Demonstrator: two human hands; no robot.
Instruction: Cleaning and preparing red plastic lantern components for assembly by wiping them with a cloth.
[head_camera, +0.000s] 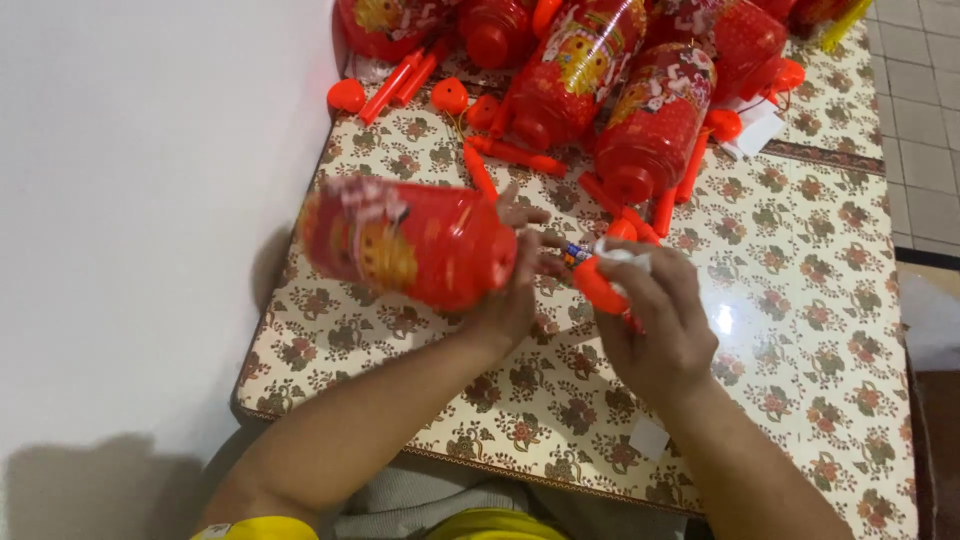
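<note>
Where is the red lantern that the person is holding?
In the head view, the red lantern is at centre-left, above the flowered table near the white wall. The left hand grips its end, beside the right hand holding an orange handle.

- The red lantern (405, 240) is motion-blurred; its printed pattern cannot be made out.
- The left hand (510, 290) lies partly hidden behind that lantern.
- Beyond the lantern, the pile of red lanterns (600, 70) is cut off by the top edge.
- The right hand (655, 320) covers most of an orange handle (598, 285).
</note>
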